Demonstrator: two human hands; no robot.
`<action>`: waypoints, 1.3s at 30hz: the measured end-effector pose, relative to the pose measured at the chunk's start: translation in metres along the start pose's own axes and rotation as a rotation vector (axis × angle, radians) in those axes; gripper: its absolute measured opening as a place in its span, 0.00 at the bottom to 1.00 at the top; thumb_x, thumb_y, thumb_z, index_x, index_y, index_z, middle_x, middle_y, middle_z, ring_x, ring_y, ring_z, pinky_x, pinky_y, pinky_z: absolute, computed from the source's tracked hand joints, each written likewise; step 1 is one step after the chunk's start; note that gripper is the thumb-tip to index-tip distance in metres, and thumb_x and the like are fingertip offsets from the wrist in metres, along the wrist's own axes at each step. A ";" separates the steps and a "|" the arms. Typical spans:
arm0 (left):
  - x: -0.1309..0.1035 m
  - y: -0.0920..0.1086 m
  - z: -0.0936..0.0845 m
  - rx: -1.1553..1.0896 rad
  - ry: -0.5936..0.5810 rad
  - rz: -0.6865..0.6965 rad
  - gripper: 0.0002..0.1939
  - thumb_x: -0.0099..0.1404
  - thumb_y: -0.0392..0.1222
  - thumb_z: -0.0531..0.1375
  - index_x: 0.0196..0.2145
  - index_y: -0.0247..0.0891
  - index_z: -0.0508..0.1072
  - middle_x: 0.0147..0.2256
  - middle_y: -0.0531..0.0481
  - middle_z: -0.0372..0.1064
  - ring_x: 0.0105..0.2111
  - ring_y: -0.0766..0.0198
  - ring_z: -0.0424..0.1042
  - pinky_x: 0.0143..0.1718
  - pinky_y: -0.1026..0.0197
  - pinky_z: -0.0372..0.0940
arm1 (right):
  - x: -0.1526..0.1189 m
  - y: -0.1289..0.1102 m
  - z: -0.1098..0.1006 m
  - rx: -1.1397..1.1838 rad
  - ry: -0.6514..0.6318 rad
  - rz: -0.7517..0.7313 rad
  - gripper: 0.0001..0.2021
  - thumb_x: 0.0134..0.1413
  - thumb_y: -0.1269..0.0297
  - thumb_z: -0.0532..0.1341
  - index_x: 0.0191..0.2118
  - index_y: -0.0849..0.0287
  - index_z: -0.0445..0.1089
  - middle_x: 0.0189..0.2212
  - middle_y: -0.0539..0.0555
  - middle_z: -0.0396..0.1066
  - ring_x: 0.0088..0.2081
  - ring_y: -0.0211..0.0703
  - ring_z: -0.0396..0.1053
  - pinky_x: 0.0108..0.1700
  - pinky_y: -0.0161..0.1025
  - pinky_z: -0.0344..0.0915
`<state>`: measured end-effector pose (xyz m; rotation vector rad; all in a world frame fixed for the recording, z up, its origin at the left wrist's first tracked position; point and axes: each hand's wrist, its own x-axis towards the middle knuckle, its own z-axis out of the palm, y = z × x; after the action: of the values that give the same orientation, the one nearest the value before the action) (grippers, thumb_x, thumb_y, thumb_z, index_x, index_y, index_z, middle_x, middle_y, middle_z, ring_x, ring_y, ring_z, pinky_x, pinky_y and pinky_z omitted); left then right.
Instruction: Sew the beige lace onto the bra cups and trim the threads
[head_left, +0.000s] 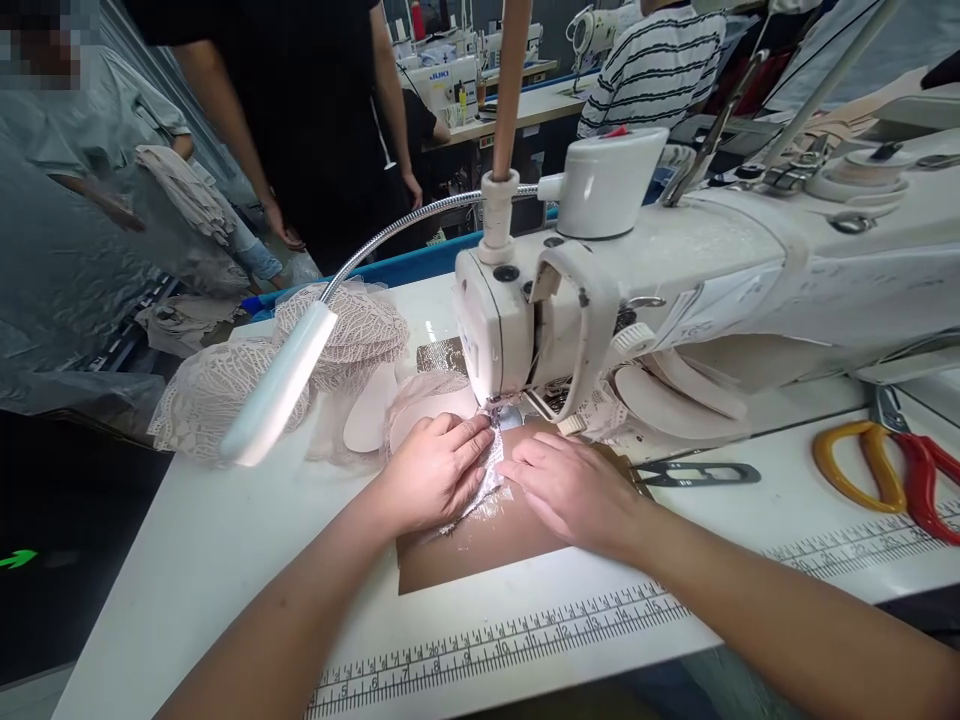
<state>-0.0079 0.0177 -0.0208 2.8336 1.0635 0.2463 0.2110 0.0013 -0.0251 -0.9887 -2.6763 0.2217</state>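
Observation:
My left hand (439, 468) presses on a strip of pale lace fabric (493, 462) just in front of the sewing machine's needle area (495, 402). Its fingers are together, bent over the lace. From the other side my right hand (570, 485) grips the lace's right edge with thumb and forefinger, the other fingers curled. Beneath both lies a brown plate (442, 560) on the white table. A pale padded cup piece (431, 405) with sheer cloth sits left of the needle. The presser foot is partly hidden by my fingers.
Thread snips (701, 473) and scissors with yellow and red handles (892, 470) lie to the right. Lace pieces (341, 335) are piled left, under a gooseneck lamp (281, 385). A printed ruler (495, 650) runs along the front edge. People stand or sit beyond.

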 end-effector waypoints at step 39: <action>-0.012 0.003 0.002 -0.230 0.067 0.046 0.15 0.68 0.42 0.51 0.48 0.38 0.72 0.33 0.45 0.68 0.34 0.61 0.67 0.36 0.58 0.62 | -0.004 0.003 -0.001 0.029 -0.077 -0.090 0.14 0.57 0.73 0.49 0.41 0.58 0.71 0.30 0.53 0.64 0.32 0.41 0.57 0.35 0.39 0.50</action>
<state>-0.0144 0.0073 -0.0235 2.6622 0.9159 0.4399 0.2163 0.0004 -0.0254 -0.8661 -2.7712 0.2854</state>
